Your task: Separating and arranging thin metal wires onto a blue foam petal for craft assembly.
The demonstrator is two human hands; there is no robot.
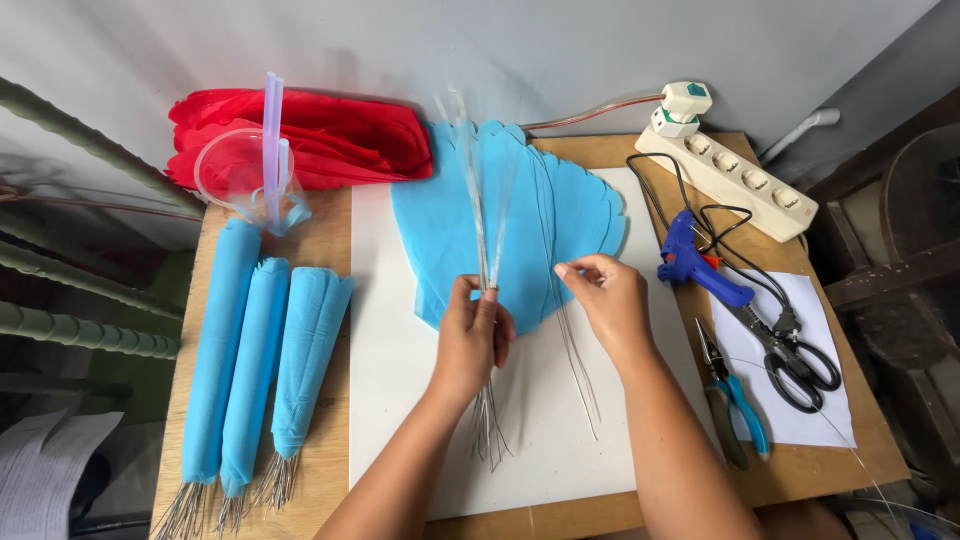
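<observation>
Left hand: clenched around a wire bundle, gripped mid-length
Right hand: one thin wire is pinched at its tip
Wires: judged light, springy, easily bent

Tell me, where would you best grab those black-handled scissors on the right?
Take the scissors by the two black handle loops, coming from the near right side. The loops lie flat on the white paper toward the table's edge, while the blades point up toward the blue glue gun.

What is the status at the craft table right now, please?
Left hand shut on wire bundle, upright. Right hand pinching single wire beside it. Blue petal sheets lie beneath; nothing blocking.
</observation>
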